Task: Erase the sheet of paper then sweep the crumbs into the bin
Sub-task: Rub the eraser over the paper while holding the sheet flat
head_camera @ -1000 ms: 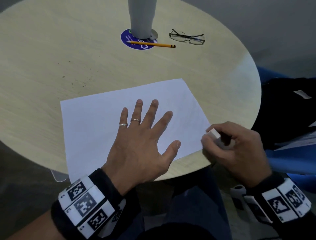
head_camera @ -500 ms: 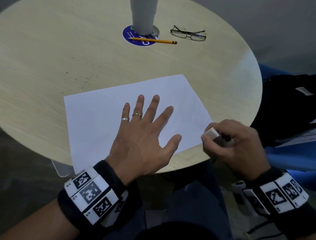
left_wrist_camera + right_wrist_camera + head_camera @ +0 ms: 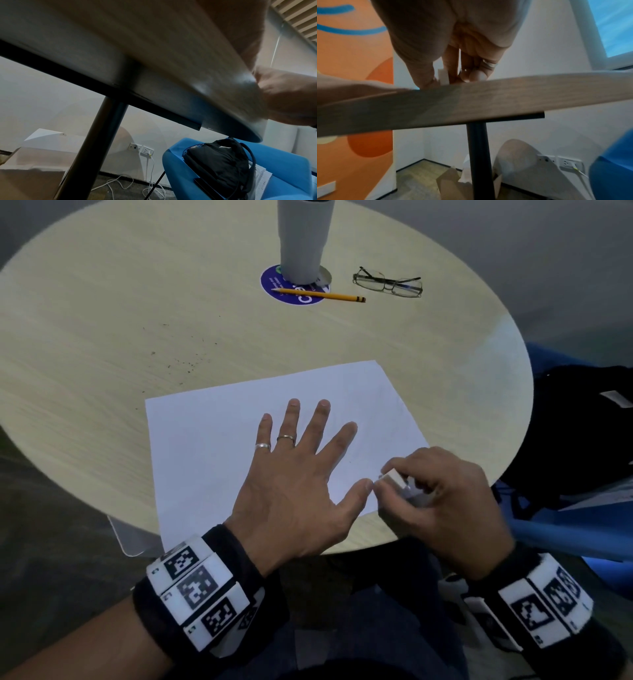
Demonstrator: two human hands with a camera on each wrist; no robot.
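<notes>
Left hand (image 3: pixel 301 474) flat w/ fingers spread on paper (image 3: pixel 212 446); right hand (image 3: pixel 442 508) pinches eraser (image 3: pixel 394 478), mostly hidden.

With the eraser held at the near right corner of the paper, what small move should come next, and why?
Probably a short rubbing stroke across the paper. The right hand pinches the white eraser at that corner, and the left hand lies flat with spread fingers holding the sheet down. Faint marks seem to remain nearby.
</notes>
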